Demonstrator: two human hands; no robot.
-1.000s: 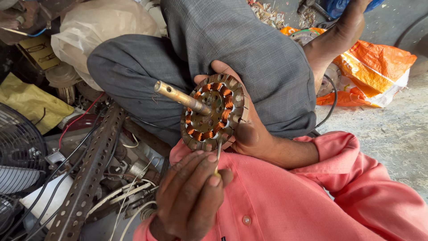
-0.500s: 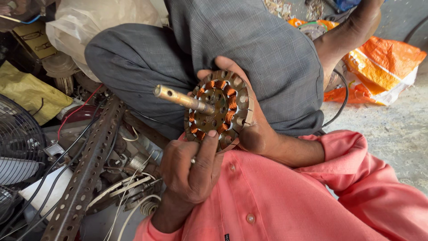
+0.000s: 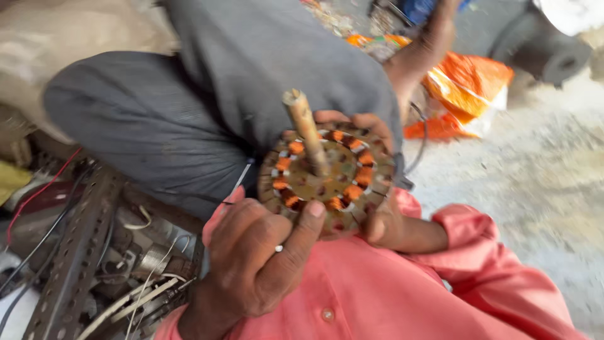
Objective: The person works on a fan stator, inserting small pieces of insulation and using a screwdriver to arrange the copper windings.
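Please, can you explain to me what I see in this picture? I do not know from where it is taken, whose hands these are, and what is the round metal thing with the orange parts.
The picture comes from a camera worn on a person's head, looking down at that person's own hands and lap. The pink cloth at the bottom is their shirt; the grey cloth above is their trousers, with a knee bent.

Both hands hold a round motor stator: a flat metal disc with a ring of orange copper coils, and a shaft standing out of its middle. The right hand cups it from behind. The left hand grips its lower edge with the thumb on the rim, and seems to pinch a thin wire.

On the left lie a perforated metal bar, loose wires and scrap parts. At upper right, an orange plastic bag lies on the concrete floor. The picture is blurred, so finer detail is unclear.
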